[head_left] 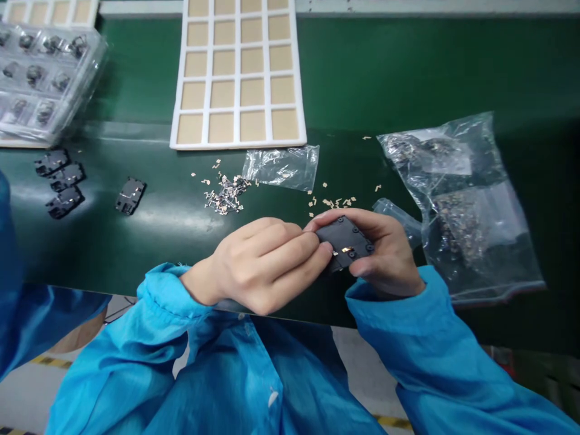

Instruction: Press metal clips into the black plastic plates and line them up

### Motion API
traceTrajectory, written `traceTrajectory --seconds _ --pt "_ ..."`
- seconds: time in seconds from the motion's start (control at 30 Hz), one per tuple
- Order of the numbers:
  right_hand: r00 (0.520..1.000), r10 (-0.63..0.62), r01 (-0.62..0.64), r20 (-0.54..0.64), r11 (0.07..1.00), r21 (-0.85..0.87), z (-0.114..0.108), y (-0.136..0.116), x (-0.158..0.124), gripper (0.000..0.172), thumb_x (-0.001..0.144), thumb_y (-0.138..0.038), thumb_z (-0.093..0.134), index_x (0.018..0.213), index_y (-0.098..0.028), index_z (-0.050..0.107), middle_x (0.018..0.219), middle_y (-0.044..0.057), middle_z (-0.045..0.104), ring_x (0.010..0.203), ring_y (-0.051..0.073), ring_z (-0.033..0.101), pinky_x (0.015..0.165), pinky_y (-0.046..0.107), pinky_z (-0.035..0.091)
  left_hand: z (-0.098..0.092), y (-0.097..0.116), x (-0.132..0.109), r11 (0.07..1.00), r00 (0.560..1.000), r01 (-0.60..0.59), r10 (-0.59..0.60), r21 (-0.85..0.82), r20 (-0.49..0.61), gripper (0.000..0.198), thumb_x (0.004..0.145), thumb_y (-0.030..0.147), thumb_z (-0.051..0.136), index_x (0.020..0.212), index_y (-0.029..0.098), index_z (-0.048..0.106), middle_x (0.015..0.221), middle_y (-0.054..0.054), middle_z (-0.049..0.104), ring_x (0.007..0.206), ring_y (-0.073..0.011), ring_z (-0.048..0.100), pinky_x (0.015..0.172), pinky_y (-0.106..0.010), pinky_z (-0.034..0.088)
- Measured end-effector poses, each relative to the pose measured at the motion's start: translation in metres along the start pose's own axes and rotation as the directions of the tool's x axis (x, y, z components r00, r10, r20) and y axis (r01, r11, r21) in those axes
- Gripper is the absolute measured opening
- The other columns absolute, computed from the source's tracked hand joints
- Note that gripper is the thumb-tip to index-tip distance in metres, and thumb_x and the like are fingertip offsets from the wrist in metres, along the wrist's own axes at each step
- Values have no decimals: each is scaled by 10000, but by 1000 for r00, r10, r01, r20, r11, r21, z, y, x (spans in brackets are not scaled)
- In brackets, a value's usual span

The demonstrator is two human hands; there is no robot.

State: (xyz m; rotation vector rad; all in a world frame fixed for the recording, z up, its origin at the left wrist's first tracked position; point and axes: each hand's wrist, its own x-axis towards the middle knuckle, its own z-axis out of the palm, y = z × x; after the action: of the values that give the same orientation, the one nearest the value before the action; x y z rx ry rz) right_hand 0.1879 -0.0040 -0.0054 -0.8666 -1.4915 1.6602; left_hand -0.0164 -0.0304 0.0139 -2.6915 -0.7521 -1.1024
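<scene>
Between the fingers and thumb of my right hand [385, 251] is a flat black plastic part [342, 237] with small round bosses and a shiny metal contact. My left hand [267, 260] is closed beside it, its fingertips against the part's left edge. Whether those fingers also pinch something small is hidden. Just beyond my hands lie a heap of small metal pieces [228, 194] and a looser scatter of similar pieces [339, 203]. Another black plastic part [130, 196] rests on the green table to the left.
A white-framed tray [238, 110] with beige cells stands at the back. Nearby lie a small clear bag [281, 166] and a large clear bag [471, 223] of metal pieces. At left are several black parts [66, 201] and stacked clear trays [43, 78]. A neighbour's blue sleeve [40, 326] shows.
</scene>
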Motion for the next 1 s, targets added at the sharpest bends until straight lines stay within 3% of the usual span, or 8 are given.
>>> traceTrajectory --seconds 0.33,0.7,1.0 --pt "1000 -5 5 19 1000 -6 0 2 0 438 630 -573 812 958 -294 731 914 13 731 869 207 697 818 331 578 -1 3 0 992 993 -106 103 70 52 207 884 97 506 896 131 711 870 -100 733 767 -186 692 632 -293 608" --pt "1000 -9 9 18 1000 12 0 1 0 423 634 -561 815 960 -304 731 906 3 734 852 203 697 799 327 577 -3 5 0 994 995 -88 83 71 63 196 885 110 515 897 163 703 886 -81 732 800 -184 693 663 -296 625" --pt "1000 -18 16 17 996 82 2 2 0 407 629 -513 840 964 -301 747 906 -14 737 853 164 692 804 254 564 -2 6 4 988 994 -109 106 108 33 183 897 86 513 908 76 696 844 -80 735 787 -165 693 661 -276 621"
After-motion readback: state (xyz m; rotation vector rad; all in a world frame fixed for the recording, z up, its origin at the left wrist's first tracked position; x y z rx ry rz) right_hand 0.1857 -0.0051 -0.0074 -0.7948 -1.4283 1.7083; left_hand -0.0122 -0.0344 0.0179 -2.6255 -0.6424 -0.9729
